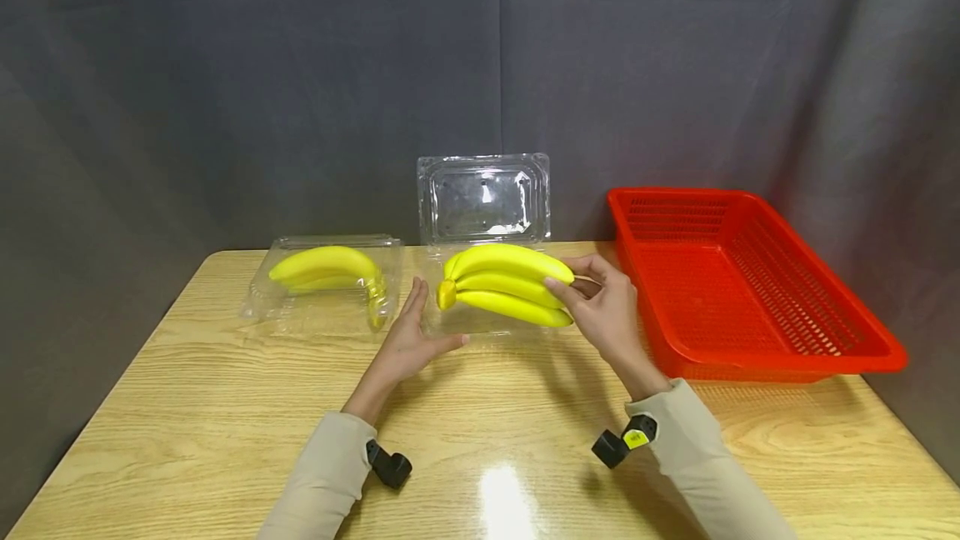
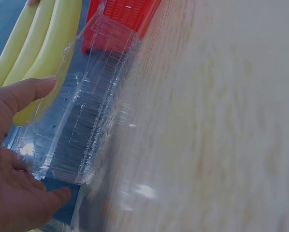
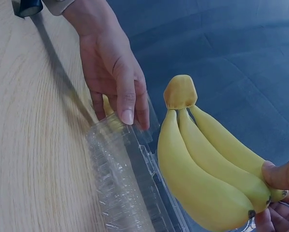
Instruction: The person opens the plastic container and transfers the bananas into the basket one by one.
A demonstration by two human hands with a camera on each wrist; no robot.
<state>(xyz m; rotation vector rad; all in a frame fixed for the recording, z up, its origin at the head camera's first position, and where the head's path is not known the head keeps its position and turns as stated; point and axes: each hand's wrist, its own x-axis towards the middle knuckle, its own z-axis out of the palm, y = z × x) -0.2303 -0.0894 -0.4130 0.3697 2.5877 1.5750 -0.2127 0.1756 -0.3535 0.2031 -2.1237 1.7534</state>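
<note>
A bunch of three yellow bananas (image 1: 510, 282) is held over an open clear plastic clamshell box (image 3: 130, 183). My right hand (image 1: 606, 307) pinches the bunch by its tips, thumb on the near side, and the brown-yellow stem end points left. My left hand (image 1: 411, 347) is at the box's left end with fingers and thumb spread. Its thumb touches or nearly touches the rim in the right wrist view. The raised lid (image 1: 484, 198) stands up at the back of the box. In the left wrist view, the box wall (image 2: 81, 116) shows beyond the left thumb.
Left of the hands lies a second clear box (image 1: 262, 298), with yellow bananas (image 1: 330, 263) inside. A red plastic basket (image 1: 757, 365) with slotted sides stands on the right of the wooden table (image 1: 225, 440). A dark grey curtain (image 1: 360, 90) hangs behind.
</note>
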